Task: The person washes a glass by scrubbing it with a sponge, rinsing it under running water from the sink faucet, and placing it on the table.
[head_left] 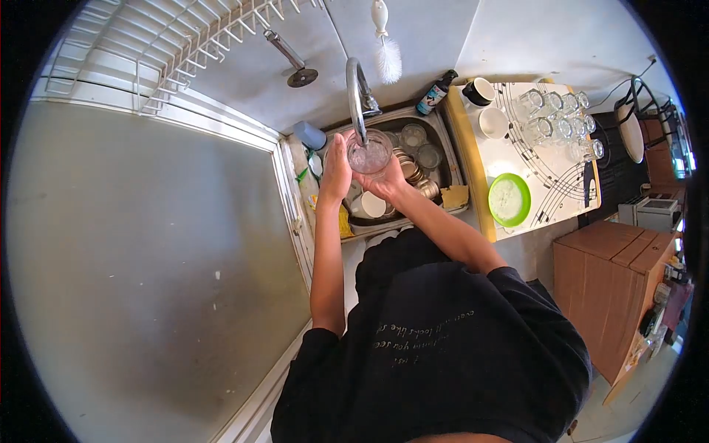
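Observation:
A clear glass bowl (379, 164) is directly under the curved metal faucet (355, 88), with water splashing inside it. My left hand (337, 171) presses along the bowl's left side, its fingers pointing up toward the faucet. From below and the right, my right hand (384, 184) is closed around the bowl, partly hidden by it. Beneath my hands, the sink (452, 166) holds a white cup (368, 205), several stacked brownish dishes (408, 168) and clear glass pieces (428, 156).
Right of the sink, a counter (535, 188) carries several upturned glasses (563, 127), a white cup (493, 123), a black mug (479, 91) and a green bowl (509, 200). A dark bottle (437, 93) stands behind the sink. A wire rack (199, 52) hangs upper left.

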Demonstrator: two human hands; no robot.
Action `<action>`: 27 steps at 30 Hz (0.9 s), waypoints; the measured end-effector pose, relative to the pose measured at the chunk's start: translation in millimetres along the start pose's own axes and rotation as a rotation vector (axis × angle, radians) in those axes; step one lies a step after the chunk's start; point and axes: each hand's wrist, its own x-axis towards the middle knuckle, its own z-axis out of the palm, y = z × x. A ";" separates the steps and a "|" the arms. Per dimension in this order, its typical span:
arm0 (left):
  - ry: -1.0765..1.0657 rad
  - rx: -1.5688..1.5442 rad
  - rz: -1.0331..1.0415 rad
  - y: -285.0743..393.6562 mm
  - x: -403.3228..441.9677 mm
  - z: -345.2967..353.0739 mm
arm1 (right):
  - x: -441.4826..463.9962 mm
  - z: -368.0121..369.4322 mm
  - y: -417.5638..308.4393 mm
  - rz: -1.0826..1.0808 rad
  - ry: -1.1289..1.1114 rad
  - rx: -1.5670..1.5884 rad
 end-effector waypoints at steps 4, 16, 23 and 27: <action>0.018 -0.063 0.038 1.1 1.2 3.8 | -1.5 4.6 -2.4 0.076 -0.167 0.079; 0.023 -0.553 -0.548 -50.5 -4.9 1.4 | -26.1 -5.0 -49.9 -0.242 0.524 -0.627; -0.298 -1.311 -0.590 -141.4 -3.8 8.8 | -18.7 4.8 -27.5 -0.794 0.448 -1.917; -0.071 -1.521 -0.614 -132.9 -16.7 28.9 | -8.4 43.6 4.0 -0.845 0.181 -2.412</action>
